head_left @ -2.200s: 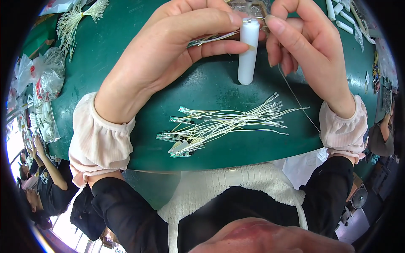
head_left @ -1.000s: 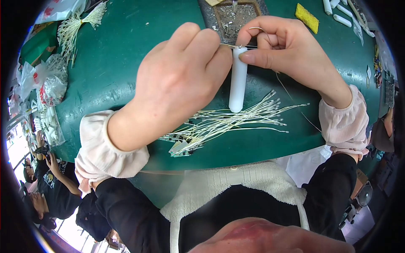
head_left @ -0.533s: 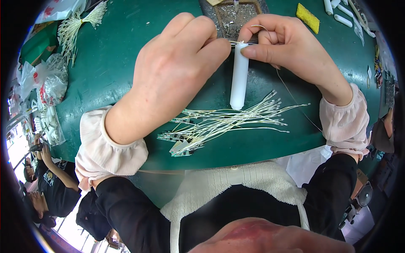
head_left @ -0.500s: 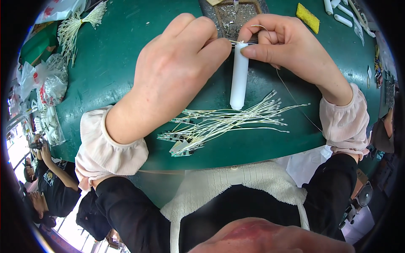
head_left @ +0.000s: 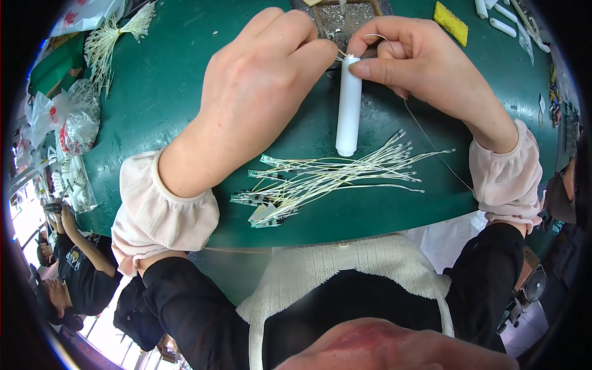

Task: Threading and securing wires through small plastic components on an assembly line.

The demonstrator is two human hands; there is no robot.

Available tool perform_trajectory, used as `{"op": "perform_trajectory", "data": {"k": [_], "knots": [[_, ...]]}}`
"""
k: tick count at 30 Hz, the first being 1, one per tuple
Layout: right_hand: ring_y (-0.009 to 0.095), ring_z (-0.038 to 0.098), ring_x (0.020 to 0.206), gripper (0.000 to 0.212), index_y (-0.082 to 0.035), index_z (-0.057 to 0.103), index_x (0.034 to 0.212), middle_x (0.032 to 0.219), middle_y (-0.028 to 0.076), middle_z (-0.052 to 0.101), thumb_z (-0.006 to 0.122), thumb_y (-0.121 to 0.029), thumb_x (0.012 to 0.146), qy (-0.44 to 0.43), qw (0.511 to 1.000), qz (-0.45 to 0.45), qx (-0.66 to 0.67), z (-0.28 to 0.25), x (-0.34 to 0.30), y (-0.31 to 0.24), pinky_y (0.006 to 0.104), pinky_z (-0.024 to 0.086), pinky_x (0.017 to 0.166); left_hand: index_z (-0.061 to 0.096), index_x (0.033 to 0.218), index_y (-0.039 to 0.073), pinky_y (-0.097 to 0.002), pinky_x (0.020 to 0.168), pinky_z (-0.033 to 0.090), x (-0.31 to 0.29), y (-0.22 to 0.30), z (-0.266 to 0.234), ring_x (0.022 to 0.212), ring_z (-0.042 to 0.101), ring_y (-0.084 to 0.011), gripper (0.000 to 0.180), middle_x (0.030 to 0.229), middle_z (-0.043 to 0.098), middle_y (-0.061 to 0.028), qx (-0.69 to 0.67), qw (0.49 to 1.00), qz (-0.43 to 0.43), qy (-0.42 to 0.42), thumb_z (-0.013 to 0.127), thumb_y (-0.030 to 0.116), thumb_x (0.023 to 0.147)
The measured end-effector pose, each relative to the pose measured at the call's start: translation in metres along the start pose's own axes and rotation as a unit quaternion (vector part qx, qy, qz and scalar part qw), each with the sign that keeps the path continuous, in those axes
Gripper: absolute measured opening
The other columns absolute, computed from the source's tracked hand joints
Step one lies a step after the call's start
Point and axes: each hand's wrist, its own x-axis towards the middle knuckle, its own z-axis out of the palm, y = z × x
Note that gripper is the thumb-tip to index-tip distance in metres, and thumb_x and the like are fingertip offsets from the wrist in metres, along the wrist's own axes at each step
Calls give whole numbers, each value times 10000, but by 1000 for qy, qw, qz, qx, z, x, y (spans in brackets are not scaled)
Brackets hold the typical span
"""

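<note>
A slim white cylinder (head_left: pixel 348 111) stands out in the middle, its far end between my hands. My left hand (head_left: pixel 262 68) is closed, thumb and forefinger pinched on thin pale wires (head_left: pixel 341 54) that reach the cylinder's far end. My right hand (head_left: pixel 410 61) is closed, its thumb and finger against that same end, and a thin grey wire (head_left: pixel 425 132) runs through its fingers and down toward my right sleeve. A small shiny spot shows at the cylinder's tip. Nearer me lies a bundle of pale wire leads (head_left: pixel 345 169) with small green circuit boards (head_left: pixel 265 217) at their left ends.
Beyond my hands sits a dark tray (head_left: pixel 354 21) with grey crumbs. A yellow sponge (head_left: pixel 451 23) and white cylinders (head_left: pixel 502 27) lie at the far right. Another wire bundle (head_left: pixel 117 34) and clear plastic bags (head_left: pixel 79 120) are at the left. Another person (head_left: pixel 83 265) is at lower left.
My left hand has moved slightly up and away from me. The white cylinder has shifted a little the same way, with my right hand still at its end.
</note>
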Motion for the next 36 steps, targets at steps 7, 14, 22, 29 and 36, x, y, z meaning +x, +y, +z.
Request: {"op": "perform_trajectory", "data": {"k": [7,14,22,29,36], "knots": [[-15,412,501,164,-41,656,1074,599,-100,451,726,-140,964,-10,1000,21,-7,-4,0,-3,176,274,453,714,945,59,-357,689,504,0,0,-7,805,604,-264,204,899,593,-66,-16,1000,8,-20,785,12,759],[-21,414,497,180,-38,645,1103,618,-101,462,723,-101,953,-49,997,10,59,-11,-2,-4,169,259,446,701,951,15,-266,691,470,2,-4,-31,850,599,-89,91,1090,673,-46,-371,894,-222,-117,713,-48,887],[-29,378,563,223,-41,638,1083,632,-108,412,758,-20,896,-53,997,-39,38,-5,-10,-6,169,266,510,658,1000,24,-235,859,481,-1,-14,-31,928,601,-81,56,1154,685,-88,-574,721,-353,-158,666,77,983],[-28,380,581,270,-27,654,1102,651,-94,454,766,27,862,-7,995,-98,-3,1,-24,-19,180,264,524,646,998,24,-253,962,483,2,-2,-36,1082,640,-120,53,1198,689,-121,-616,682,-359,-163,645,76,994],[-26,388,572,314,-5,661,1145,654,-92,476,764,30,851,-65,995,-51,55,-2,-28,-23,176,266,524,616,970,-9,-274,874,572,-2,-2,-32,947,670,-132,68,972,678,-80,-743,532,-365,-178,649,42,942]]}}
